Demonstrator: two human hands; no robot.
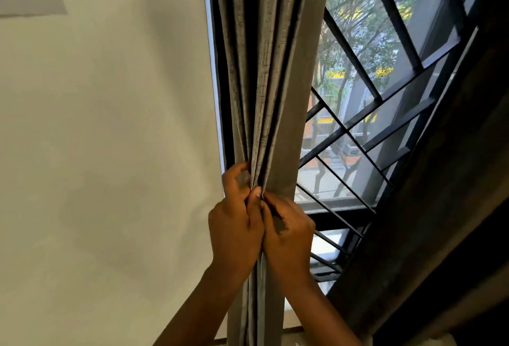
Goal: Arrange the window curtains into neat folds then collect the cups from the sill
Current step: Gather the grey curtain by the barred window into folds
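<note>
A grey curtain [272,70] hangs gathered into several narrow vertical folds at the left side of the window. My left hand [235,224] grips the bunched folds from the left, thumb and fingers curled round the fabric. My right hand [287,235] pinches the front folds right beside it, the two hands touching. Below the hands the curtain falls straight down to the sill [289,330]. No cups are in view.
A plain white wall [110,152] fills the left. Behind the curtain is a window with a black metal grille [355,125]. A second dark curtain [440,180] hangs along the right edge.
</note>
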